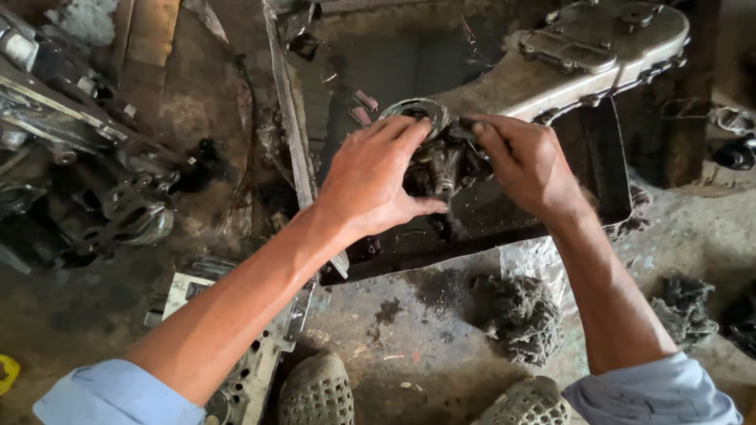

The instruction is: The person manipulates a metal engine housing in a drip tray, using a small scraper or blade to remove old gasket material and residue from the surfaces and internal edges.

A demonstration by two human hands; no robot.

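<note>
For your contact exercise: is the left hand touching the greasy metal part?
Touching. The head view shows the left hand with fingers laid over the metal part, no gap visible; the right hand grips its other side.

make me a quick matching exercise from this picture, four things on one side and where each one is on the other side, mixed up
Things:
1. metal part
2. grey casing
3. rag wad
4. sandals

Places:
A. bottom edge, near the sleeves
B. between both hands, over the dark tray
C. on the ground below the tray
D. top right, leaning over the tray's far side

Pairs: 1-B, 2-D, 3-C, 4-A

The left hand and right hand both grip the part.
</note>
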